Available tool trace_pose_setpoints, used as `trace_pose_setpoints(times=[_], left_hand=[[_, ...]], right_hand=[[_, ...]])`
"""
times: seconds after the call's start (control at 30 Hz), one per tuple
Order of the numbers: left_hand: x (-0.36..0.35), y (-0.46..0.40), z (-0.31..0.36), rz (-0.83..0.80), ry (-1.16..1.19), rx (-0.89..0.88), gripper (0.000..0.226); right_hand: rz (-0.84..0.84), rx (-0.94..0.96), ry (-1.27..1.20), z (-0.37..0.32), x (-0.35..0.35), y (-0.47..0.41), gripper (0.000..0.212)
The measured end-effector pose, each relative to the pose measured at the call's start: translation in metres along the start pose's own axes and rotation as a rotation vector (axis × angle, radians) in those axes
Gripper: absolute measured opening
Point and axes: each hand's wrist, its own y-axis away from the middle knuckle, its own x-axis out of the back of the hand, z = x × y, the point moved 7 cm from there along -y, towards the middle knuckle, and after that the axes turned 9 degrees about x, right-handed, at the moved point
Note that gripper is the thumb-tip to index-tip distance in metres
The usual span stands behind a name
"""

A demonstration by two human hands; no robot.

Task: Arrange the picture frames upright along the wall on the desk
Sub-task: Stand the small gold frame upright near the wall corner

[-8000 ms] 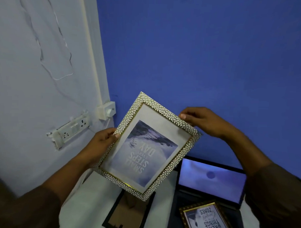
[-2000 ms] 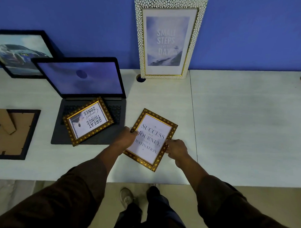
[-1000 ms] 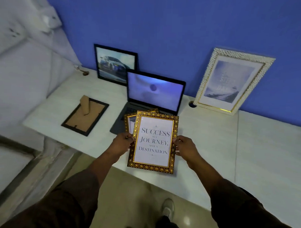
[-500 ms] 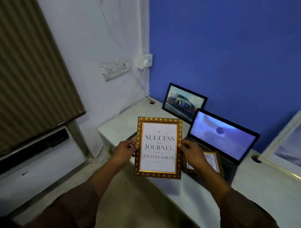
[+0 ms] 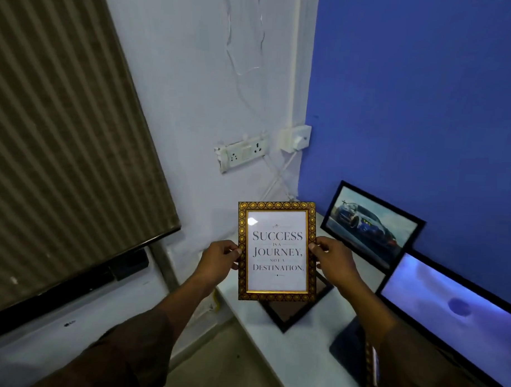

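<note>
I hold the gold frame (image 5: pixel 277 251) upright in the air above the table (image 5: pixel 301 354), left hand (image 5: pixel 218 258) and right hand (image 5: pixel 334 261) each with fingers closed on a side edge. The car frame (image 5: pixel 370 225) leans on the blue wall (image 5: pixel 425 98) beside the laptop (image 5: pixel 447 315).

Dim, cool-toned room, brightest source is the glowing laptop screen (image 5: pixel 450 313), small glare spot on the gold frame (image 5: pixel 277 252) glass, sleeves in deep shadow, wide-angle bending at edges, soft blur bottom right.
</note>
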Motion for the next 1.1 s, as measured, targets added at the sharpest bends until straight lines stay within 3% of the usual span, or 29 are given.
trace_pose_setpoints(times=[0.23, 0.63, 0.8, 1.1], left_hand=[[-0.012, -0.078, 0.009, 0.007, -0.050, -0.011, 0.018], [-0.047, -0.214, -0.005, -0.012, -0.075, 0.046, 0.020], [-0.058, -0.280, -0.017, -0.042, -0.119, 0.060, 0.028], [-0.066, -0.374, -0.042, -0.021, -0.259, 0.070, 0.013]], right_hand=[[-0.046, 0.070, 0.105, 0.012, -0.009, -0.092, 0.020], [-0.190, -0.010, 0.313, 0.061, -0.059, -0.217, 0.025], [-0.294, -0.077, 0.301, 0.084, -0.092, -0.275, 0.036], [-0.379, -0.139, 0.199, 0.122, -0.156, -0.364, 0.033]])
